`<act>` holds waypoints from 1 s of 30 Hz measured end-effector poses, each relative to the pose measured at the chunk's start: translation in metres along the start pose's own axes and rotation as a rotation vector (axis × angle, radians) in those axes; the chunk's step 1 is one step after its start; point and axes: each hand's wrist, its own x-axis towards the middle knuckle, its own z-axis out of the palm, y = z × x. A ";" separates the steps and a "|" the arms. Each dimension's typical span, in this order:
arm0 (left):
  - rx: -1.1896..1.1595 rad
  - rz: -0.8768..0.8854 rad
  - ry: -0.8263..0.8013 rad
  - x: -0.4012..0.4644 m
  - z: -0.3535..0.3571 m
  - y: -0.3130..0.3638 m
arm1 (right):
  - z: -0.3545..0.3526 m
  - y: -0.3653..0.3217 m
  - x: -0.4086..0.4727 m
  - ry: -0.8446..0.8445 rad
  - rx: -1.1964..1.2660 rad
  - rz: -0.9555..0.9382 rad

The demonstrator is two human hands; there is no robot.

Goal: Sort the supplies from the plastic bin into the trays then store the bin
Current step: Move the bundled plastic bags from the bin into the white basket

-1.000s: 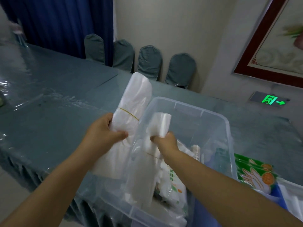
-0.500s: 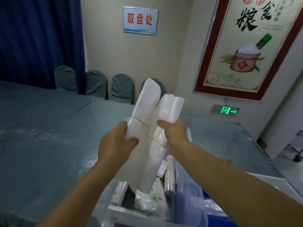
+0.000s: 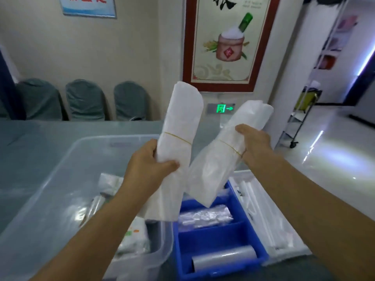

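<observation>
Bundles of folded plastic bags are now clear of the plastic bin (image 3: 60, 179) and carried rightward; half a second ago both were held together above the bin's contents, and they are now spread apart over the blue tray (image 3: 261, 250). The left hand (image 3: 148, 167) is closed around the lower part of the left bundle (image 3: 182, 122), thumb across its front, just below the rubber band. The right hand (image 3: 253, 145) wraps the right bundle (image 3: 239, 134) from its right side at the band, fingers curled over the top; the fingertips behind the plastic cannot be seen. The tails of both bundles hang below the hands, the right one over the tray's far compartment, which already holds a clear wrapped pack (image 3: 205, 217). A clear roll (image 3: 223, 257) lies in the near compartment, below the right forearm. A white tray (image 3: 284, 230) sits under the right arm. Remaining supplies, including a printed packet (image 3: 134, 236), lie in the bin below the left forearm, so sorting is judged to be partway done and the bin not ready for storage.
</observation>
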 end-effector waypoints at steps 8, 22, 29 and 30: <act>0.035 -0.096 -0.178 -0.006 0.181 0.019 | -0.164 -0.009 0.109 0.267 -0.219 0.011; -0.059 -0.553 -0.307 -0.016 0.426 0.003 | -0.336 0.003 0.251 0.125 -0.463 0.129; -0.058 -0.594 -0.310 -0.011 0.508 0.002 | -0.356 0.012 0.276 0.051 -0.471 0.199; -0.055 -0.601 -0.325 -0.011 0.515 -0.001 | -0.358 0.013 0.278 0.048 -0.470 0.208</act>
